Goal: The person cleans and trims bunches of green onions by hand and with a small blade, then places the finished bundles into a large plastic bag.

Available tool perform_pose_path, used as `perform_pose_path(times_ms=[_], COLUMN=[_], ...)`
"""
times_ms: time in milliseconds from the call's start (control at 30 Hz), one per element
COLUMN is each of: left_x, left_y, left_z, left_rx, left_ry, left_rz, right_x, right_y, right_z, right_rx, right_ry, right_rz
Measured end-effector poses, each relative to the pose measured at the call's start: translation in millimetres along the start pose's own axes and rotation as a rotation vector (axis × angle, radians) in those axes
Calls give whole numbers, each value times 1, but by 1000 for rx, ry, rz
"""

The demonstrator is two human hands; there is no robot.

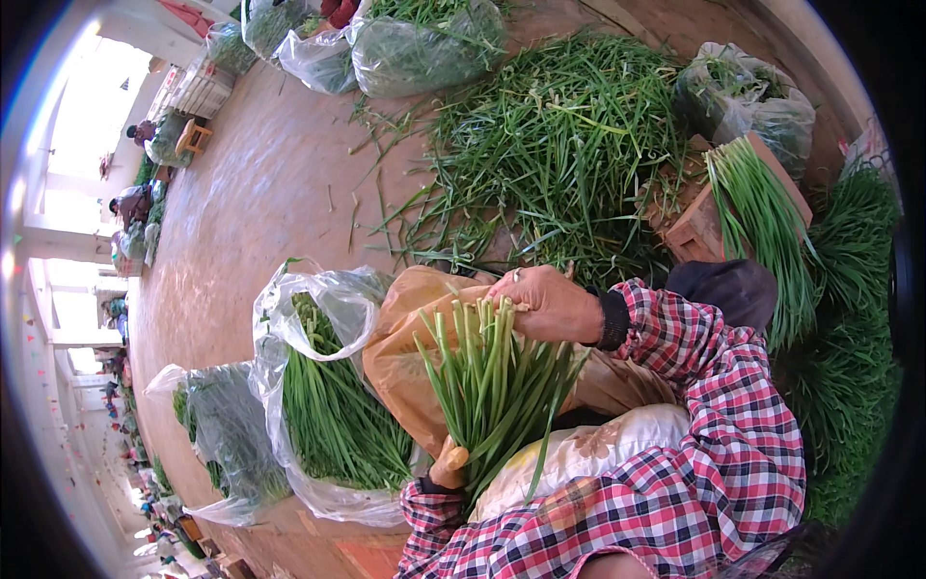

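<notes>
A bunch of garlic chives (502, 376) stands tilted over my lap, its pale stem ends up and its green leaves down. My left hand (449, 469) is closed around the leaves low on the bunch. At the stem ends, my right hand (548, 301) has its fingers bent and pinched in on the stems; its fingertips are partly hidden. Behind the bunch, an orange-brown plastic sheet (400, 333) covers my leg. A white patterned cloth (588, 449) lies across my lap.
Left of me, a clear plastic bag (275, 386) holds more chives, beside a second filled bag (227, 425). Loose leaves form a large pile (559, 145) ahead. Trimmed chives (757, 227) lie on a wooden block (694, 227) at right. Other people (135, 205) sit far left.
</notes>
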State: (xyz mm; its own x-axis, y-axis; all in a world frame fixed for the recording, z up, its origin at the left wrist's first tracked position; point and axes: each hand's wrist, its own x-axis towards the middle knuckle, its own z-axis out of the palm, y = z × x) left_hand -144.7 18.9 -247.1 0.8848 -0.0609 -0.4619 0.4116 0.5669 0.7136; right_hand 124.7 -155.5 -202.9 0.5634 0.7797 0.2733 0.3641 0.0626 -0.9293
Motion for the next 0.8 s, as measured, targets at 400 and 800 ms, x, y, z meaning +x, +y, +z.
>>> perform_pose_path(times_ms=[400,800], left_x=[-6,-1], left_y=[-3,16], left_z=[24,56], left_rx=[201,249], left_ry=[216,320], left_rz=[31,159], right_x=[15,8], right_y=[26,13], right_z=[-69,-24], right_rx=[-869,191], right_ry=[282,-339], right_rz=[-233,-89])
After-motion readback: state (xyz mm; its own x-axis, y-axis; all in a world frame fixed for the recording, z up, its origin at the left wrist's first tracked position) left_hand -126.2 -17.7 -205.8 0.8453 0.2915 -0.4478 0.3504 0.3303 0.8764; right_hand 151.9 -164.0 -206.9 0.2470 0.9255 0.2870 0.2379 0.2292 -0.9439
